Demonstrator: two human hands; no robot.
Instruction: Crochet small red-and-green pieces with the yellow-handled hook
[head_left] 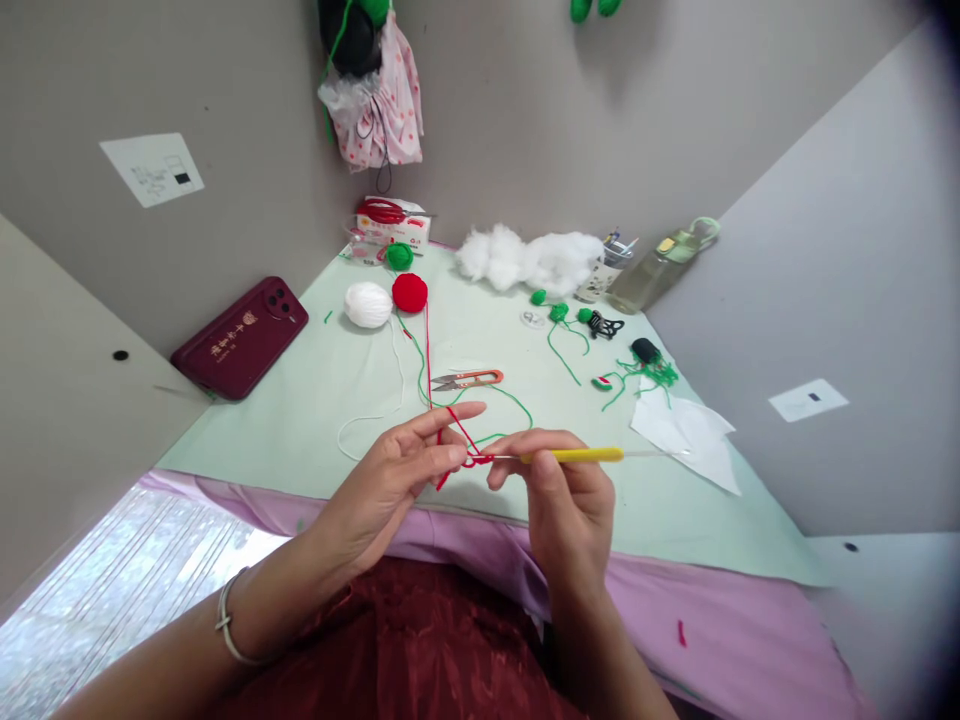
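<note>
My left hand (pixel 409 460) pinches a small piece of red crochet work (pixel 478 460) between thumb and fingers. Red yarn loops over its raised index finger and runs back to a red yarn ball (pixel 410 293). In my right hand (pixel 574 500) is a crochet hook with a yellow handle (pixel 581 455), held like a pencil. Its thin metal shaft points left and its tip meets the red stitches; the very tip is hidden in the yarn. Just beyond my hands, orange-handled thread snips (pixel 469 379) lie on the table by a loose green strand.
A white yarn ball (pixel 368 305) and a green one (pixel 400 257) lie behind. White stuffing (pixel 525 259), a bottle (pixel 660 268) and a pen cup (pixel 604 273) line the back. A maroon phone (pixel 241 338) leans at left; small green crochet pieces (pixel 559 313) and white paper (pixel 686 437) lie right.
</note>
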